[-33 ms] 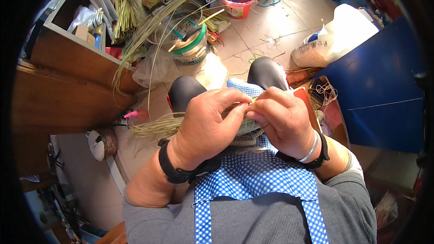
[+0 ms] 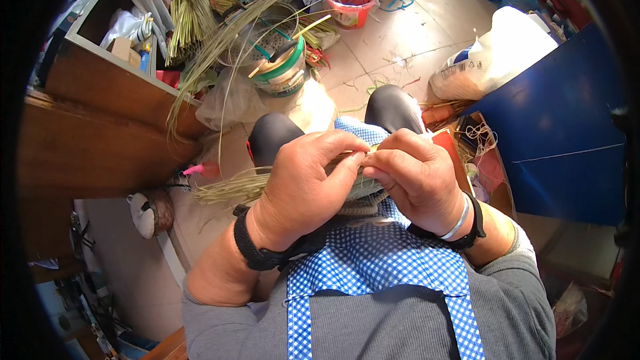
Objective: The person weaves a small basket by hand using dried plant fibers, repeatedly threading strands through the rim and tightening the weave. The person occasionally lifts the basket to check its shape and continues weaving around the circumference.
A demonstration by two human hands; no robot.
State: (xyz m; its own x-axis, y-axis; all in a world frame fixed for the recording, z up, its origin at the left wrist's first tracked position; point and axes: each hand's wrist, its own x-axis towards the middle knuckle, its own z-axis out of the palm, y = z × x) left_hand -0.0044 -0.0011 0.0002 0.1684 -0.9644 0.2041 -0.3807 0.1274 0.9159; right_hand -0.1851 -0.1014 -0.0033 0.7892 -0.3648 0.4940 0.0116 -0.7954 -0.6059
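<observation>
Above my lap, my left hand (image 2: 310,177) is closed round a bundle of thin, pale green straw stalks (image 2: 233,189), whose loose ends fan out to the left of my wrist. Facing it, my right hand (image 2: 420,177) pinches at the stalks, thumb and forefinger almost meeting the left fingertips. A small yellow-green bit (image 2: 373,148) shows between the fingertips. Under both hands lies a pale coiled, ridged piece (image 2: 363,208), mostly hidden, over the blue checked apron (image 2: 380,253). The exact spot of the right fingertips' grip is covered by the fingers.
Ahead to the left, long stalks droop over a metal strainer (image 2: 267,33) and a green-rimmed bucket (image 2: 283,80). More stalk bundles (image 2: 190,17) lie behind. A red bucket (image 2: 351,7) stands farther off. Wooden furniture (image 2: 113,93) flanks the left, a blue panel (image 2: 567,133) the right.
</observation>
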